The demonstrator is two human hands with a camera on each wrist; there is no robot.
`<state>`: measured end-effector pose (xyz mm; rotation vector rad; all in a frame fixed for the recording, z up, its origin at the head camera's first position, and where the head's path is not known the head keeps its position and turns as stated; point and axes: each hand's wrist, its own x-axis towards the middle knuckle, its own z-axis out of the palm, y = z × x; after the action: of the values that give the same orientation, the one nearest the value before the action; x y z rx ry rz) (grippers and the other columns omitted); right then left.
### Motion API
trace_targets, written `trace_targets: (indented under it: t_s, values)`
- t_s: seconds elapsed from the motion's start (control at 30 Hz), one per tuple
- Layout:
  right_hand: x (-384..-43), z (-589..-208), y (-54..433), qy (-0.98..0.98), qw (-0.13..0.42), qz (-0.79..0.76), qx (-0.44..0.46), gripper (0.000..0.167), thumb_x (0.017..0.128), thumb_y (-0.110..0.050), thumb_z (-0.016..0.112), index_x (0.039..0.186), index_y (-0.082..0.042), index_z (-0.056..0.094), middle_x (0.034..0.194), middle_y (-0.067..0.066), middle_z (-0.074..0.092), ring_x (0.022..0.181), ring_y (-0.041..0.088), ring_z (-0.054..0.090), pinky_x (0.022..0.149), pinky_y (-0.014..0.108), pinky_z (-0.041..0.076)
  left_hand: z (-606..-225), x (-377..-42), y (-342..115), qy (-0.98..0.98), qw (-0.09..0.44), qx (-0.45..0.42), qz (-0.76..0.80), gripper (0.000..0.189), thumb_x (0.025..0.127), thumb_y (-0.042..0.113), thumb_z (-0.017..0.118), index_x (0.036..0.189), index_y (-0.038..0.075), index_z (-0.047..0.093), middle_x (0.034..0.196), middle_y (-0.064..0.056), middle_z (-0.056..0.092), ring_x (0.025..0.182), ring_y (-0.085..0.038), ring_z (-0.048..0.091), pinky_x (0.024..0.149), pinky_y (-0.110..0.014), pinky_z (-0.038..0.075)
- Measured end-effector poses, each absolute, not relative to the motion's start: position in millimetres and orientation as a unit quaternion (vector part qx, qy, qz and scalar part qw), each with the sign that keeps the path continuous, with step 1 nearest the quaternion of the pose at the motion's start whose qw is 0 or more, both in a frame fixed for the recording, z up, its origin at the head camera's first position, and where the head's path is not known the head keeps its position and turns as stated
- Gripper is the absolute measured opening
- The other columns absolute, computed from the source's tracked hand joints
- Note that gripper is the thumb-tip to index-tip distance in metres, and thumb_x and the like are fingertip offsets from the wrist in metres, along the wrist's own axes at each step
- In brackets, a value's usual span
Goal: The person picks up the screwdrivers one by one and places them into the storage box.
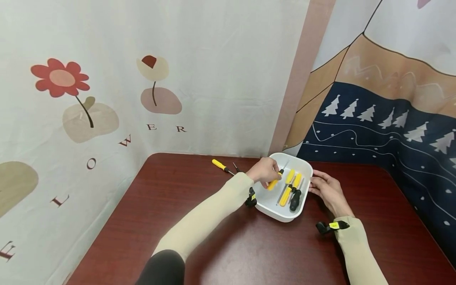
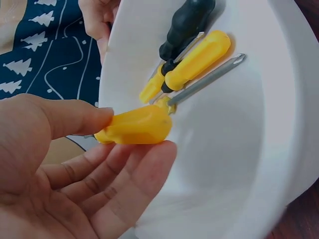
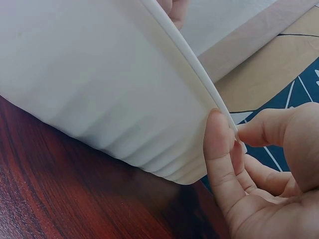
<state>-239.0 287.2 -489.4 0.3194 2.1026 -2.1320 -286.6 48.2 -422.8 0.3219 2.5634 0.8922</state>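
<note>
My left hand (image 1: 264, 171) pinches a yellow-handled screwdriver (image 2: 137, 127) between thumb and fingers, inside the white plastic bin (image 1: 274, 213). The held handle is plain in the left wrist view, while its shaft is hidden there. Beside it in the bin lie several screwdrivers: one with a black handle (image 1: 295, 200) and others with yellow handles (image 1: 297, 180). A bare cross-point shaft (image 2: 209, 78) points away from them. My right hand (image 1: 329, 192) grips the bin's rim (image 3: 199, 64) at its right side, thumb and fingers on either side of the edge.
On the dark red wooden table (image 1: 171, 206), left of the bin, lies another yellow-handled screwdriver (image 1: 219, 164). A small dark tool (image 1: 236, 167) is next to it, partly behind my left wrist. Printed curtains (image 1: 221, 79) hang along the table's far edge.
</note>
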Motion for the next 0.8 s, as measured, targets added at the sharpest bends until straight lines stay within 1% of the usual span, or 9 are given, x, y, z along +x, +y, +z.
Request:
trace_targets:
  t_s: [0.13,0.23,0.47,0.6,0.8]
  values:
    - [-238.6,-489.2,287.9,0.697,0.063,-0.707,0.102,0.06,0.103,-0.013,0.06,0.156,0.001,0.035,0.098,-0.009,0.068,0.083,0.003,0.065,0.079,0.019,0.06,-424.6,-290.9,53.1,0.918,0.228,0.103,0.308,0.017,0.093,0.019,0.075,0.085,0.006,0.067,0.076,-0.008,0.067,0.065,-0.019,0.07,0.055,-0.033,0.061]
    - [-238.4,-489.2,287.9,0.696,0.065,-0.708,0.1,0.06,0.103,-0.012,0.06,0.156,0.001,0.034,0.098,-0.009,0.068,0.083,0.003,0.064,0.079,0.019,0.06,-427.0,-294.5,57.5,0.919,0.245,0.088,0.297,0.018,0.093,0.019,0.075,0.083,0.005,0.068,0.077,-0.009,0.067,0.065,-0.019,0.07,0.054,-0.032,0.061]
    - [-239.2,-490.4,287.7,0.693,0.064,-0.711,0.101,0.059,0.103,-0.011,0.06,0.155,0.001,0.035,0.098,-0.008,0.069,0.082,0.003,0.065,0.078,0.019,0.06,-431.3,-298.9,66.7,0.917,0.273,0.062,0.284,0.019,0.092,0.017,0.075,0.096,0.003,0.064,0.083,-0.012,0.066,0.064,-0.022,0.07,0.054,-0.033,0.061]
    - [-240.1,-490.7,287.2,0.691,0.065,-0.712,0.106,0.059,0.102,-0.011,0.06,0.155,0.0,0.036,0.097,-0.008,0.07,0.081,0.003,0.065,0.077,0.019,0.06,-433.7,-300.6,70.4,0.919,0.28,0.051,0.274,0.024,0.092,0.017,0.076,0.104,0.003,0.06,0.084,-0.012,0.065,0.061,-0.023,0.069,0.055,-0.033,0.061]
    - [-239.4,-489.6,288.0,0.696,0.069,-0.707,0.107,0.06,0.103,-0.012,0.059,0.156,-0.001,0.035,0.097,-0.01,0.069,0.083,0.003,0.065,0.079,0.019,0.06,-435.9,-301.3,77.0,0.92,0.287,0.035,0.264,0.03,0.091,0.016,0.076,0.111,0.005,0.057,0.089,-0.012,0.064,0.062,-0.023,0.07,0.059,-0.033,0.062]
